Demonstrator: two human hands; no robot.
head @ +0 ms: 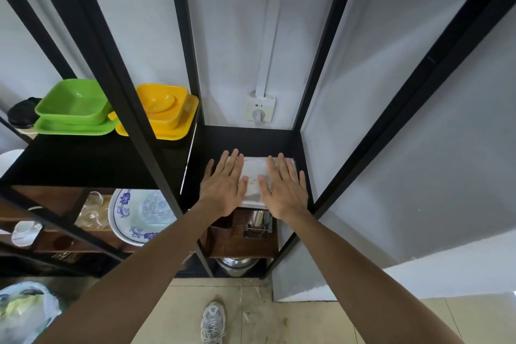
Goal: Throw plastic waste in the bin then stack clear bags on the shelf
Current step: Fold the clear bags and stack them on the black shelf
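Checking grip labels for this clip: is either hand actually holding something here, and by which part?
Nothing is gripped. The left hand and right hand lie flat, fingers straight, on top of the stack of clear bags on the black shelf.

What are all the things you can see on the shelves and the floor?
clear bags: one flat stack, whitish, on the black shelf, under both hands
green dishes: two, bowl on plate, left shelf
yellow dishes: two, bowl on plate, beside the green ones
blue-patterned plate: one, white and blue, lower left shelf
glasses: several, clear, left of that plate
white cup: one, lower far left
metal bowl: one, silver, bottom shelf
wall socket: one, white, plug in it
shoe: one, grey, on the floor
left hand: flat on the bags
right hand: flat on the bags
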